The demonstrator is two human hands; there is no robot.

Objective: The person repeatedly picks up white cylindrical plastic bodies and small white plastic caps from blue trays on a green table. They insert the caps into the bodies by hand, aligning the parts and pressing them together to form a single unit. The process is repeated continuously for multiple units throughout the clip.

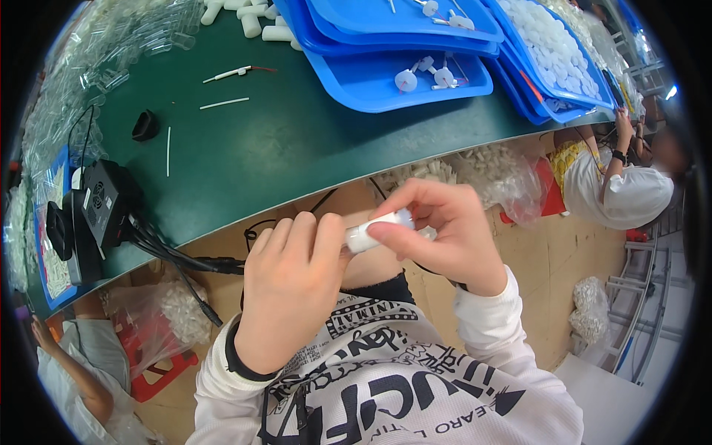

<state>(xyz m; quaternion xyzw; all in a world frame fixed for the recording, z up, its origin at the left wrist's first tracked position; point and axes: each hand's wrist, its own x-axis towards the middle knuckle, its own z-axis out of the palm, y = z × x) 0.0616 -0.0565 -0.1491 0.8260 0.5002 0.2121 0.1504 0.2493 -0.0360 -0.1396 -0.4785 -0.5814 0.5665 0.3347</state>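
Observation:
Just beyond the table's near edge, in front of my torso, both hands hold a small white cylinder with clear-looking ends (361,238). My left hand (293,278) is wrapped over its left end, hiding that part. At the other end, the thumb and forefinger of my right hand (456,241) pinch the tube near its translucent tip. The tube lies almost level, tilted slightly up to the right. On the green table (274,159) lie a thin white part with a red wire (241,72) and two thin white sticks (224,103).
Stacked blue trays (356,100) hold white round pieces with wires; another tray is heaped with white discs (552,48). Clear tubes (67,96) pile up at left. A black device (107,200) trails cables. Co-workers sit at left (81,378) and right (623,185).

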